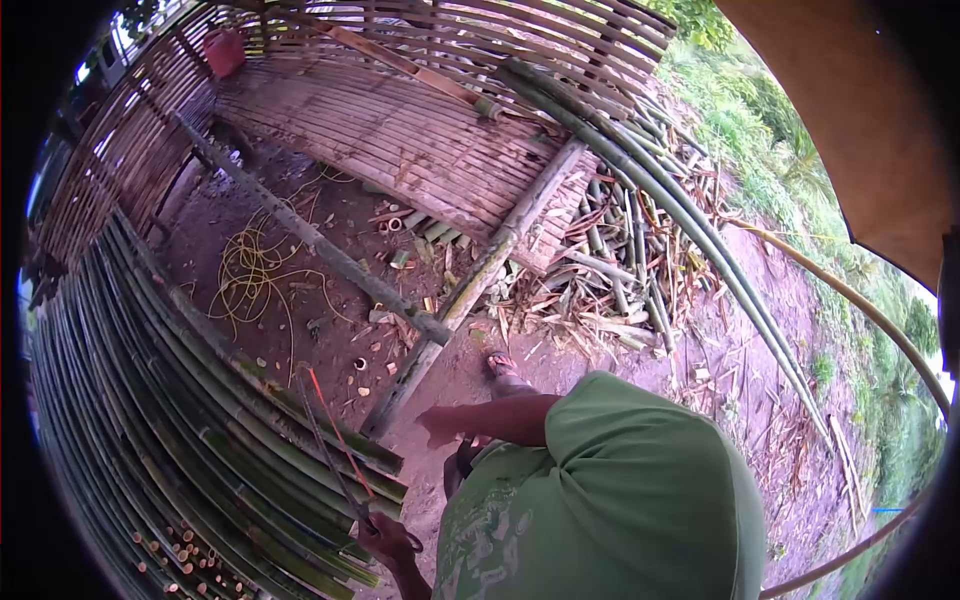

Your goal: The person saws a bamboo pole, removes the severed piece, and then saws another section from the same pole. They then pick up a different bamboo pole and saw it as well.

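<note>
Ground (340, 335): bare reddish dirt, littered with chips. A loose tangle of yellow cord (250, 275) lay on it at centre left. Green bamboo poles (180, 420) were stacked side by side along the left edge, with short cut sections (180, 555) heaped at their near end. Two long beams (300, 235) lay across the dirt and met in a V. A slatted bamboo panel (400, 130) rested behind them. Split offcuts (610, 270) were piled to the right, just beside more long green poles (690, 235). One sandalled foot (500, 365) stood on the dirt.
</note>
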Available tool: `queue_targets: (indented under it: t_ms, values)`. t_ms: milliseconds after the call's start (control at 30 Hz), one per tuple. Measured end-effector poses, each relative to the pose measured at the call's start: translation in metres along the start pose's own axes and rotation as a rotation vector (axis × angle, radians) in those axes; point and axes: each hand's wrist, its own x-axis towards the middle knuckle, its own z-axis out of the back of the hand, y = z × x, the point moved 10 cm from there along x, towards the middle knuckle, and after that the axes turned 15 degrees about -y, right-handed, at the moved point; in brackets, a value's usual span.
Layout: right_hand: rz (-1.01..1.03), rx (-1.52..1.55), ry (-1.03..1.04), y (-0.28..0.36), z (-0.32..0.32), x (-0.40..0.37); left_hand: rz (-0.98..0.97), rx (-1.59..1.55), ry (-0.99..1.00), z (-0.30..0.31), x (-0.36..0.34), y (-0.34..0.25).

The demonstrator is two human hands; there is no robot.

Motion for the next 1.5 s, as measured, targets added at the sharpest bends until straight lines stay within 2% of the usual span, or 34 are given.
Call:
queue_targets:
  t_ms: [67,100,167,200,233,267,333,367,400,433,500,567,600,633,667,700,767,833,867,900,967,1033,1100,1167,1333,1433,1500]
  values:
    - [-0.199,-0.006,0.059,-0.054,0.065,-0.048,-0.052,0.21,-0.005,-0.015,0.016,-0.003]
    - [-0.215,-0.151,-0.035,-0.128,0.06,-0.056,-0.086,0.312,-0.014,-0.025,0.023,-0.008]
    - [-0.513,-0.245,0.051,-0.185,0.148,-0.13,-0.202,0.339,0.03,-0.053,0.025,-0.025]
    - [-0.693,-0.343,-0.106,-0.279,0.149,-0.153,-0.258,0.354,0.049,-0.067,0.024,-0.032]
    - [-0.834,-0.16,-0.355,-0.266,0.223,-0.204,-0.31,0.37,0.065,-0.081,0.022,-0.038]
    - [-0.932,-0.19,-0.273,-0.33,0.229,-0.239,-0.361,0.425,0.047,-0.093,0.018,-0.042]
    - [-1.064,-0.285,-0.421,-0.403,0.277,-0.303,-0.585,0.506,0.089,-0.123,0.011,-0.048]
    - [-1.104,-0.353,-0.483,-0.41,0.315,-0.332,-0.491,0.493,0.095,-0.14,0.009,-0.048]
    - [-1.127,-0.316,-0.523,-0.45,0.336,-0.359,-0.398,0.48,0.097,-0.156,0.007,-0.048]
    - [-1.146,-0.279,-0.56,-0.485,0.355,-0.374,-0.218,0.479,0.11,-0.171,0.003,-0.047]
    - [-1.353,-0.296,-0.731,-0.472,0.446,-0.411,0.147,0.459,0.122,-0.197,-0.012,-0.04]
    - [-1.335,-0.395,-0.828,-0.512,0.509,-0.428,0.182,0.397,0.165,-0.228,-0.02,-0.037]
    - [-1.343,-0.33,-0.996,-0.508,0.543,-0.439,0.235,0.358,0.149,-0.241,-0.022,-0.038]
    - [-1.258,-0.506,-0.984,-0.518,0.577,-0.438,0.289,0.32,0.12,-0.245,-0.024,-0.04]
    - [-1.322,-0.488,-0.992,-0.538,0.597,-0.446,0.324,0.297,0.126,-0.254,-0.026,-0.048]
    - [-1.424,-0.429,-0.946,-0.506,0.627,-0.444,0.364,0.259,0.118,-0.262,-0.029,-0.057]
    - [-1.33,-0.452,-0.991,-0.532,0.66,-0.443,0.335,0.353,0.094,-0.274,-0.032,-0.075]
    - [-1.279,-0.509,-0.953,-0.558,0.684,-0.438,0.372,0.308,0.103,-0.282,-0.036,-0.084]
    - [-1.217,-0.462,-0.904,-0.587,0.688,-0.437,0.384,0.286,0.128,-0.295,-0.038,-0.089]
    - [-1.161,-0.414,-0.853,-0.613,0.688,-0.433,0.3,0.4,0.122,-0.307,-0.035,-0.1]
    - [-1.141,-0.476,-0.882,-0.637,0.697,-0.433,0.141,0.642,0.112,-0.326,-0.035,-0.121]
    - [-1.236,-0.365,-0.797,-0.613,0.709,-0.427,0.153,0.642,0.149,-0.343,-0.04,-0.129]
    - [-1.235,-0.464,-0.757,-0.643,0.708,-0.427,0.158,0.638,0.191,-0.359,-0.043,-0.132]
    - [-1.162,-0.446,-0.772,-0.66,0.706,-0.428,0.189,0.606,0.207,-0.361,-0.045,-0.129]
    - [-1.038,-0.456,-0.847,-0.652,0.711,-0.423,0.168,0.604,0.24,-0.376,-0.048,-0.148]
    - [-0.978,-0.495,-0.742,-0.622,0.709,-0.407,-0.035,0.701,0.346,-0.39,-0.037,-0.161]
    - [-0.985,-0.489,-0.667,-0.609,0.692,-0.403,-0.274,0.735,0.372,-0.405,-0.04,-0.19]
